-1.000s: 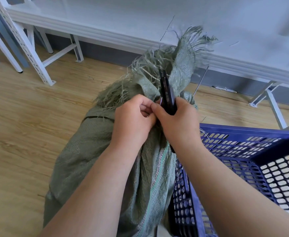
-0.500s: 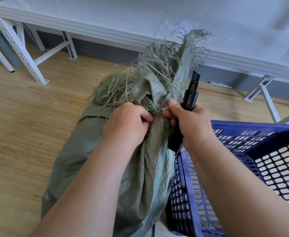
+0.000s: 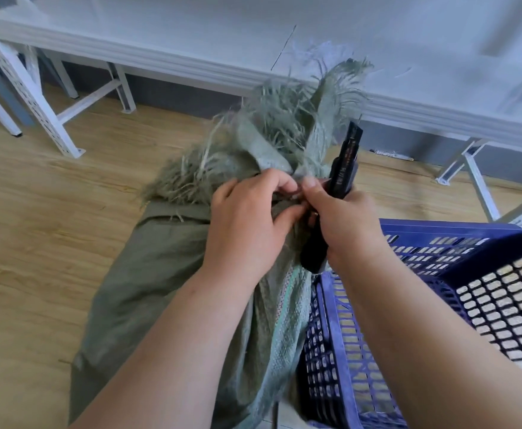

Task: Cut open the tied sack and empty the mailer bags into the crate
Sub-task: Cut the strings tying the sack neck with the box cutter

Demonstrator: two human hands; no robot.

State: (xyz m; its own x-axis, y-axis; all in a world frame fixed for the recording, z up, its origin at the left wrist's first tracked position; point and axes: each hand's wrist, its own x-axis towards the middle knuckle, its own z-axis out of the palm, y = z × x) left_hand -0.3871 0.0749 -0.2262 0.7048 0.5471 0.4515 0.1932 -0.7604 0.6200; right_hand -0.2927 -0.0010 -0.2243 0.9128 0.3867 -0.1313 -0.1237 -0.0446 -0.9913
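The woven sack is dull green with a pale striped seam; the knife black; the perforated crate blue; the floor light woodgrain.

The sack stands on the floor in the middle, its gathered neck at the far end, frayed top fanning out beyond it. Both hands meet at that neck: left hand on the left, right hand just beside it on the right. The knife sits in the right hand, its end pointing far. The crate stands on the right, touching the sack's side. Behind everything, the table runs across the far side.
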